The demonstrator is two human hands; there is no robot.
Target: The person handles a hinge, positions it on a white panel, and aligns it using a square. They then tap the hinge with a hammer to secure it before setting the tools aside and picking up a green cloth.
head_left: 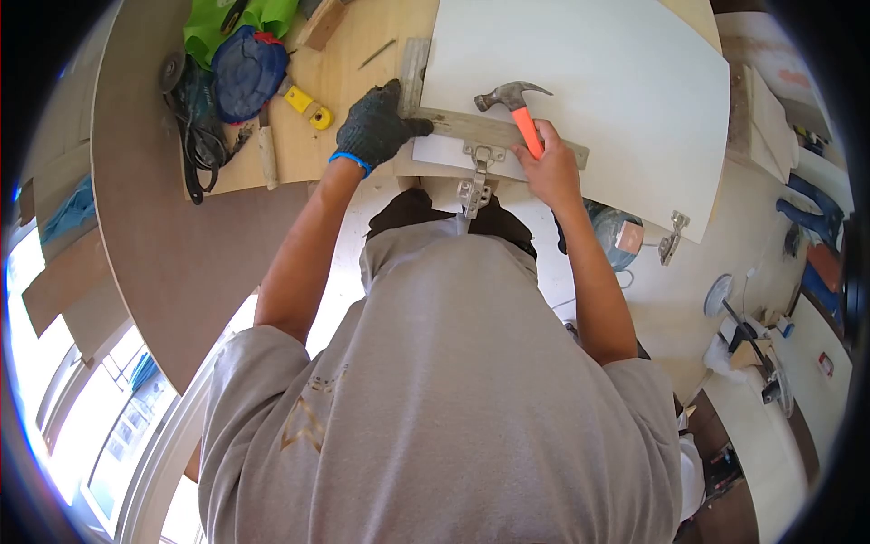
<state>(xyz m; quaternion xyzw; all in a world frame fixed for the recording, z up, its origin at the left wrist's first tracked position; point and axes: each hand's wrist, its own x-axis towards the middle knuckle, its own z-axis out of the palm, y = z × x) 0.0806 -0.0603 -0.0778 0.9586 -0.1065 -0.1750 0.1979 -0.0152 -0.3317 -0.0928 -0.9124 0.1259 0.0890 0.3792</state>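
My right hand [553,168], bare, is closed round the orange handle of a claw hammer [523,122], its steel head over a white panel [598,82]. My left hand [373,127] wears a dark knit glove with a blue cuff. It grips the corner of a worn L-shaped carpenter's square [471,127], thumb stretched along one arm; its fingertips are partly hidden. The square lies along the panel's near edge. A metal cabinet hinge [476,181] is fixed at that edge between my hands. Another hinge [671,238] sits at the panel's right corner.
On the wooden worktop [353,45] at the left lie an angle grinder [204,113] with its cord, a blue pouch [249,74], a yellow tape measure [308,106], a light-handled tool [267,154] and a green bag [231,27]. A standing fan [752,335] is at the right.
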